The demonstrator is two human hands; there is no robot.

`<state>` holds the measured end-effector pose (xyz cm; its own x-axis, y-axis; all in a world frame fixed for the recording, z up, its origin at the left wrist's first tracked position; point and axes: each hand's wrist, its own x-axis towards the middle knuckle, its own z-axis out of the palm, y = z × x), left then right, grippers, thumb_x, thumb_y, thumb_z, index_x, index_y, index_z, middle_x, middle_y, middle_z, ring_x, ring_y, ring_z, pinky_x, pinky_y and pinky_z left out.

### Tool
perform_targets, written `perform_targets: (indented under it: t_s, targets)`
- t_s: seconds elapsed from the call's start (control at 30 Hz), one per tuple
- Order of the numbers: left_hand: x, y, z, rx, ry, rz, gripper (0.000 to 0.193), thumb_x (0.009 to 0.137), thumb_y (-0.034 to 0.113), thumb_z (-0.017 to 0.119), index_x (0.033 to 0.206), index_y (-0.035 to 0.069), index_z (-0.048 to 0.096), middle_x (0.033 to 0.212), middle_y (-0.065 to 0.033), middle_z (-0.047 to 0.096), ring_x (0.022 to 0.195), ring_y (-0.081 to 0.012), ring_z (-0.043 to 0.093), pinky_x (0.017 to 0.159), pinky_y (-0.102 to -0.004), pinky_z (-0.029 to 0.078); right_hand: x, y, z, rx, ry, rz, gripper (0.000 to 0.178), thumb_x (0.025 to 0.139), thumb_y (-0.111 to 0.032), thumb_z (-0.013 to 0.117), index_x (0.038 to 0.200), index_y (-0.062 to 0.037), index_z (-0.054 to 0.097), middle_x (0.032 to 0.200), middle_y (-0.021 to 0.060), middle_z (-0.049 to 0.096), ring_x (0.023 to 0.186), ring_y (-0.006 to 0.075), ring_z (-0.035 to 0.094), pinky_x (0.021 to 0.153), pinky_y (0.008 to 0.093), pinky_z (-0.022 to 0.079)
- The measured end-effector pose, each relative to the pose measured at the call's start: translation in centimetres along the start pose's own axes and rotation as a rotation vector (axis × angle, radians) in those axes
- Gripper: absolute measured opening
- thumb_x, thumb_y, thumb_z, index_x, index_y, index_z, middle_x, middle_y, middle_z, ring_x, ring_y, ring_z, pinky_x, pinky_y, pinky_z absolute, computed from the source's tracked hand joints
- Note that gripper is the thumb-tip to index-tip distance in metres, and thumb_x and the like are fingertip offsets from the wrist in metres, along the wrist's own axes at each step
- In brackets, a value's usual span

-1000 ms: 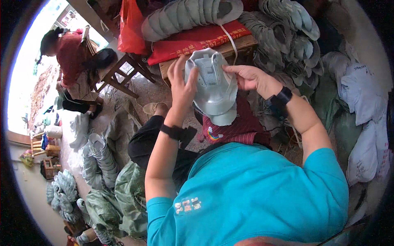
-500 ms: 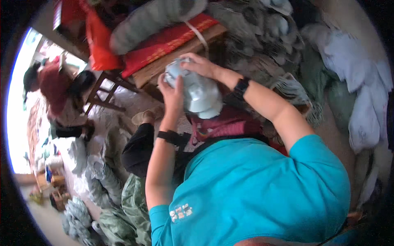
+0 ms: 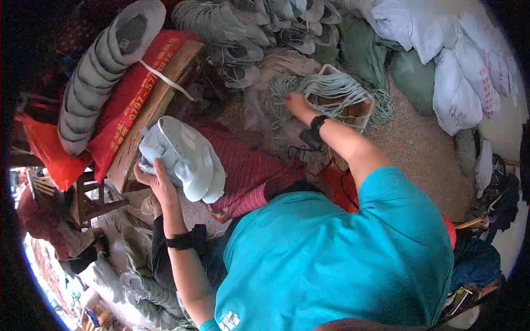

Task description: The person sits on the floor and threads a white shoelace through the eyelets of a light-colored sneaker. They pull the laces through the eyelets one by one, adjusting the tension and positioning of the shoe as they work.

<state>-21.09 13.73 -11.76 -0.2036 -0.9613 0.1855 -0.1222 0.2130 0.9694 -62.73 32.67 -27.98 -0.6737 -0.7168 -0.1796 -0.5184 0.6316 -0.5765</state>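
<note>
My left hand (image 3: 159, 185) grips a pale grey sneaker (image 3: 190, 157) near its heel end, the thumb pressed on its side. The sneaker is tilted above the maroon striped cloth (image 3: 237, 165) over my lap. Farther right, my right hand (image 3: 300, 108) is at the near left edge of a bundle of pale green-grey shoelaces (image 3: 339, 91). Its fingers are blurred, so I cannot tell whether they hold a lace. The laces lie draped over a wooden box (image 3: 364, 113) on the floor.
At the left, a row of nested grey shoes (image 3: 94, 88) lies on a red cloth over a wooden table (image 3: 160, 105). More grey shoes (image 3: 237, 38) are heaped at the back. White sacks (image 3: 455, 94) stand far right. Another person (image 3: 41, 220) is at the far left.
My right hand has let go of the sneaker and moved right to the shoelaces. The left hand keeps the sneaker. The whole view has swung toward the right.
</note>
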Motion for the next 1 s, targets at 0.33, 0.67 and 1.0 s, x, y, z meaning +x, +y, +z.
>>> perform_targets:
  t_s: [0.33, 0.67, 1.0]
  targets:
    - [-0.9, 1.4, 0.4, -0.069, 0.039, -0.123, 0.058, 0.100, 0.023, 0.052, 0.141, 0.008, 0.014, 0.135, -0.0163, 0.039, 0.116, -0.0205, 0.045, 0.101, -0.0346, 0.038, 4.8, 6.3, -3.4, -0.756, 0.066, 0.045, 0.026, 0.081, -0.015, 0.060, 0.103, -0.0078, 0.072, 0.122, 0.0185, 0.053, 0.119, 0.0355, 0.046, 0.093, 0.0504, 0.042]
    - [-1.1, 4.2, -0.6, 0.143, -0.072, -0.134, 0.064, 0.098, 0.027, 0.056, 0.141, 0.004, 0.016, 0.130, -0.0147, 0.044, 0.113, -0.0210, 0.047, 0.101, -0.0336, 0.036, 6.6, 4.4, -5.5, -0.639, -0.021, -0.063, 0.027, 0.079, -0.026, 0.062, 0.092, -0.0050, 0.072, 0.090, 0.0165, 0.069, 0.090, 0.0366, 0.063, 0.077, 0.0500, 0.048]
    - [-4.7, 15.0, 3.8, 0.037, -0.445, 0.179, 0.070, 0.080, 0.009, 0.073, 0.141, 0.002, 0.039, 0.139, -0.0165, 0.045, 0.108, -0.0245, 0.057, 0.085, -0.0340, 0.050, -6.3, -19.1, -10.0, 0.355, -0.630, -0.532, 0.018, 0.087, -0.019, 0.065, 0.094, -0.0029, 0.065, 0.086, 0.0087, 0.066, 0.081, 0.0190, 0.063, 0.076, 0.0309, 0.049]
